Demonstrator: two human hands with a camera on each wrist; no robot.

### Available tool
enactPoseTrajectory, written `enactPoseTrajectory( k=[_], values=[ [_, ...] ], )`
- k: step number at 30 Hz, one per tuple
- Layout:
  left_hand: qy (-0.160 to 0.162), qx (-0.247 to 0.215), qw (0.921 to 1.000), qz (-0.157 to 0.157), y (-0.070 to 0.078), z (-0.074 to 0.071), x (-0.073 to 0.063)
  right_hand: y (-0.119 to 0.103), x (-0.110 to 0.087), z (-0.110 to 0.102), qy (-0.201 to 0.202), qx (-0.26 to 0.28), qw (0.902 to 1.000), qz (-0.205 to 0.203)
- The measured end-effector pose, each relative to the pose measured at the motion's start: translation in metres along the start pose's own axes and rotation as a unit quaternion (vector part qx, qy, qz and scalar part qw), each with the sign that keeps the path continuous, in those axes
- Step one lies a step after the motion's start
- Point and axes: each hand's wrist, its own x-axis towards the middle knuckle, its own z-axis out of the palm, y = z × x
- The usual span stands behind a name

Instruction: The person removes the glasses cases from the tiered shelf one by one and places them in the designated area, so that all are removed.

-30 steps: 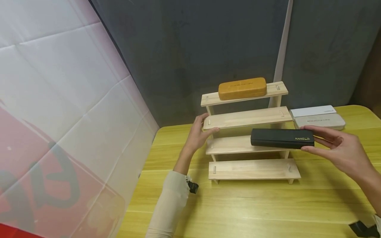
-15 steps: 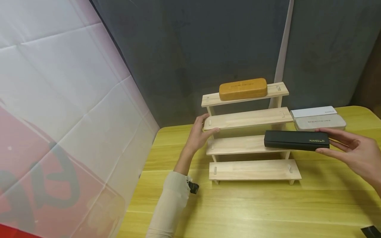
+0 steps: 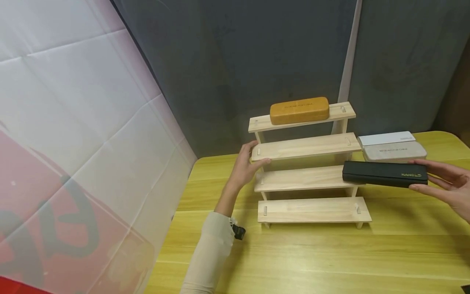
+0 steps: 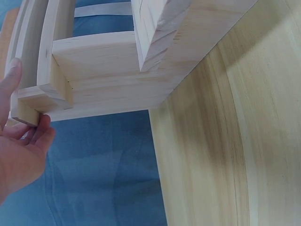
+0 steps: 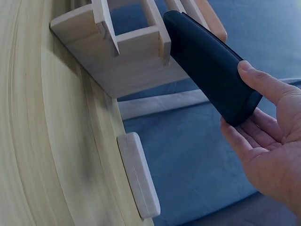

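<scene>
A tiered wooden shelf (image 3: 306, 148) with several steps stands on the table. The left hand (image 3: 245, 165) grips the left end of its second step from the top, thumb in front and fingers behind, as the left wrist view also shows. At the right, the right hand (image 3: 449, 183) holds a black glasses case (image 3: 383, 173) by its right end, thumb on one side and fingers on the other. The case is level, and its left end overlaps the shelf's right side in the head view. An orange-yellow glasses case (image 3: 299, 111) sits on the top step.
Behind the black case, to the shelf's right, a pale beige case (image 3: 394, 151) and a white case (image 3: 387, 138) lie on the yellow wooden table (image 3: 312, 261). A dark curtain (image 3: 235, 73) hangs at the back. A white and red panel (image 3: 80, 122) runs along the left.
The right hand has moved right with the black case, from in front of the third step to the shelf's right edge. The left hand stays on the shelf.
</scene>
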Motion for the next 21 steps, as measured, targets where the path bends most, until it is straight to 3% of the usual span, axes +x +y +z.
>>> enactPoseTrajectory(
  k=[11,18,21],
  values=[
    [-0.001,0.001,1.0,0.002,0.0,0.0,0.0,0.015,-0.003,-0.013,0.012,0.067,0.9977,-0.001],
    [0.0,0.0,1.0,0.002,0.0,0.0,0.0,0.022,-0.004,-0.019,0.028,-0.006,0.9995,0.016],
    [0.001,0.001,1.0,0.003,0.001,0.0,0.0,0.024,-0.005,-0.022,0.033,-0.013,0.999,0.027]
  ],
)
